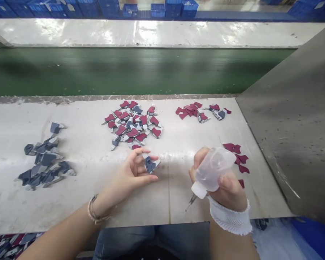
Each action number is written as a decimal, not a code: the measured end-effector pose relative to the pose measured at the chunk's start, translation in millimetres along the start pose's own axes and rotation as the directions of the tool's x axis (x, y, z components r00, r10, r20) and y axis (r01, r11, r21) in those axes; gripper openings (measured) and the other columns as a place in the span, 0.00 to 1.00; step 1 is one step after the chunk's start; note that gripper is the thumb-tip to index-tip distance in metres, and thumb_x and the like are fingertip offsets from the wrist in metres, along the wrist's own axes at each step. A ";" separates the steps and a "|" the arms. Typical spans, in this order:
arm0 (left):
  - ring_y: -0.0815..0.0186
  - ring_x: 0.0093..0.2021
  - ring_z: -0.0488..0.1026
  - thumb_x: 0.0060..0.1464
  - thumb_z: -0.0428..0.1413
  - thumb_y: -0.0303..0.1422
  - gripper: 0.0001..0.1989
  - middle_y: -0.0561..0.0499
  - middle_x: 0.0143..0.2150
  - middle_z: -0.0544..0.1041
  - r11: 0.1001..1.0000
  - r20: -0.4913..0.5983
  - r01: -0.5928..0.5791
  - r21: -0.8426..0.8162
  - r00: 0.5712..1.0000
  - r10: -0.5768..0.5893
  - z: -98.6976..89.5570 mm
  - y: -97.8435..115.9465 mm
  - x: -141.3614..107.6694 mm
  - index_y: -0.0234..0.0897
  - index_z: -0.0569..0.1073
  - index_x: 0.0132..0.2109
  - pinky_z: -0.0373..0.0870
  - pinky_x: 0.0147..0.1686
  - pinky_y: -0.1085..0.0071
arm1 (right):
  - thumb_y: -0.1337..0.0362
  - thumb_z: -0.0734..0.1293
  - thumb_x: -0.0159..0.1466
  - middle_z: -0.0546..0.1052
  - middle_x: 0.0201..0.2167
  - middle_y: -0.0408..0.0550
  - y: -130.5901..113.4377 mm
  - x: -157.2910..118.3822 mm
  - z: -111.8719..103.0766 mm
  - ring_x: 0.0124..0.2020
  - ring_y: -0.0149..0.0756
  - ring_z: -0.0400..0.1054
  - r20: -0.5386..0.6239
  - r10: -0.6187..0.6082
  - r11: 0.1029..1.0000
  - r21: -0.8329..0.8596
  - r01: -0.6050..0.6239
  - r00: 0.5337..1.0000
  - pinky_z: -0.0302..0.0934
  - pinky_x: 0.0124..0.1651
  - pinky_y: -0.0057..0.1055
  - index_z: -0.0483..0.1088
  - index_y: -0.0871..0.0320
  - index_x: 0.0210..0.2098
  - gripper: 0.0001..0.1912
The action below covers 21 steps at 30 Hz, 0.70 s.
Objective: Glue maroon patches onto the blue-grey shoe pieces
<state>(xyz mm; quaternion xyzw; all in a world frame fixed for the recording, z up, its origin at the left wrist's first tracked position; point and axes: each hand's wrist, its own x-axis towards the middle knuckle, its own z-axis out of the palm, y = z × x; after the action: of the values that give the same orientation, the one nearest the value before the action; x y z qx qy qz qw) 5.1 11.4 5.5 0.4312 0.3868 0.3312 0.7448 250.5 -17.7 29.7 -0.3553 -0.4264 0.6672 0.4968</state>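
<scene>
My left hand (134,169) cradles a small dark grey-blue and white plastic piece (151,165) on its curled fingers, the thumb and forefinger spread apart around it. My right hand (227,187) is wrapped round a translucent squeeze bottle (213,168). The bottle is tilted, its white cap and thin metal needle tip pointing down and left, away from the piece. Just beyond my left hand lies a heap of similar pieces (132,124), many with maroon faces. To the right of the bottle, several flat maroon pieces (242,159) are scattered on the table.
Grey-blue pieces (44,162) lie piled at the left of the white table (92,166). More flat maroon pieces (189,110) lie at the back right. A metal panel (295,119) rises on the right. Behind the table runs a green conveyor belt (124,70), with blue bins (130,10) beyond.
</scene>
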 end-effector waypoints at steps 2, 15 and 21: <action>0.66 0.44 0.79 0.51 0.64 0.23 0.26 0.49 0.52 0.74 0.994 0.015 -0.070 0.085 0.997 0.069 1.9 -2.7 -3.5 0.46 0.63 0.52 0.79 0.43 0.73 | 0.48 0.70 0.61 0.69 0.22 0.40 -1.2 1.7 7.9 0.17 0.29 0.58 -0.002 0.040 0.999 -0.022 -0.040 0.999 0.50 0.17 0.27 0.69 0.50 0.40 0.16; 0.64 0.38 0.76 0.49 0.65 0.30 0.21 0.52 0.41 0.77 0.872 -0.033 -0.055 0.487 0.996 0.082 6.2 -16.1 -19.8 0.44 0.64 0.46 0.72 0.35 0.69 | 0.69 0.72 0.53 0.73 0.26 0.36 -6.2 -2.8 59.4 0.21 0.30 0.69 -0.101 -0.120 0.771 -0.636 0.028 0.988 0.63 0.22 0.25 0.63 0.50 0.37 0.17; 0.65 0.35 0.74 0.50 0.65 0.34 0.21 0.52 0.40 0.76 0.857 -0.008 -0.073 0.510 0.996 0.090 5.6 -16.8 -20.8 0.45 0.63 0.47 0.70 0.32 0.70 | 0.68 0.71 0.54 0.73 0.26 0.36 -8.2 -1.6 63.7 0.24 0.31 0.71 -0.089 -0.171 0.679 -0.732 0.052 0.981 0.65 0.25 0.27 0.63 0.49 0.37 0.16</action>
<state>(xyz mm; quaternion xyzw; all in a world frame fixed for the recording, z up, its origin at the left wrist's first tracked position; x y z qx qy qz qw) 2.6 -14.8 -1.7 0.6230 0.4535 0.2553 0.5839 196.6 -31.9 61.8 -0.5450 -0.6379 0.3837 0.3858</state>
